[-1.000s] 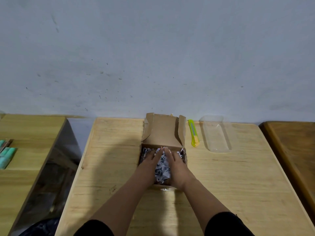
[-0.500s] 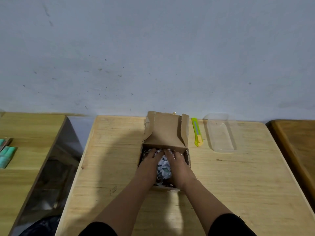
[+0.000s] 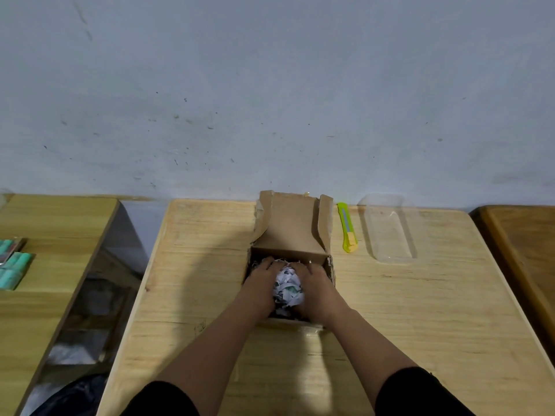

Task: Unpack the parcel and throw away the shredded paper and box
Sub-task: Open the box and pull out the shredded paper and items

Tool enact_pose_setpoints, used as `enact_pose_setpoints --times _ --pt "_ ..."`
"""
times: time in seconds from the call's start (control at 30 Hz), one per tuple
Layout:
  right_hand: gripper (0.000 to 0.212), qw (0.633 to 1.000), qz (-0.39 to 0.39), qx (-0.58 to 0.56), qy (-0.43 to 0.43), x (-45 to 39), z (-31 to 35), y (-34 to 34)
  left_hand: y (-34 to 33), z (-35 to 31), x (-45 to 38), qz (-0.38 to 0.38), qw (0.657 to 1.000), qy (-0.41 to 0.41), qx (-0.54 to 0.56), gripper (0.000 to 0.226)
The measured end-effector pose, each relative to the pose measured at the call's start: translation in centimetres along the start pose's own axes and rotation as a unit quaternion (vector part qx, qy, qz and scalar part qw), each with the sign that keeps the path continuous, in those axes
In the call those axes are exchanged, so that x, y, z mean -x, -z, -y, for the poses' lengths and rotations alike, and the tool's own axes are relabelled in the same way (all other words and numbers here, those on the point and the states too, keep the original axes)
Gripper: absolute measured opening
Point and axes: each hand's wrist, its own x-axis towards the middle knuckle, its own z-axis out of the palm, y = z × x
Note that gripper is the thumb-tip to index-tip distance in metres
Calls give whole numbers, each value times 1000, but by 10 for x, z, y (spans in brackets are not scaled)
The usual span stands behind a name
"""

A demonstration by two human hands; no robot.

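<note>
A small brown cardboard box (image 3: 292, 228) stands open in the middle of the light wooden table (image 3: 405, 310), its lid flap tilted back toward the wall. Inside lies white shredded paper (image 3: 288, 288), bunched into a mound. My left hand (image 3: 259, 282) and my right hand (image 3: 315, 282) are both sunk into the box, cupped around the mound from either side with the fingers dug into the shreds. Whatever lies under the paper is hidden.
A yellow-green utility knife (image 3: 347, 231) lies right of the box, and a clear plastic tray (image 3: 389, 232) beyond it. A second table (image 3: 45, 235) at the left holds teal packets (image 3: 13, 268). A dark bag (image 3: 72, 397) sits in the gap between tables. A darker wooden table (image 3: 522, 250) is at right.
My hands have pushed deeper into the box and drawn apart, gathering the shredded paper into a mound between them. The box has not moved.
</note>
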Motion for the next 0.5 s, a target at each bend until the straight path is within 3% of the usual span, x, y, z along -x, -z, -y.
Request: enact_pose_setpoints --times 0.13,0.23,0.4,0.5 --pt "74 999 -30 -31 -9 -15 -18 -13 5 -1 4 -30 999 -19 23 62" --pt "72 997 -47 -66 -13 -18 -27 -18 7 -3 9 -42 998 -33 39 63" --pt "61 993 -58 -99 6 6 0 20 20 -13 15 -55 996 -43 58 54" --pt "65 992 -66 -107 24 19 11 44 35 -24 22 -55 995 -48 72 49"
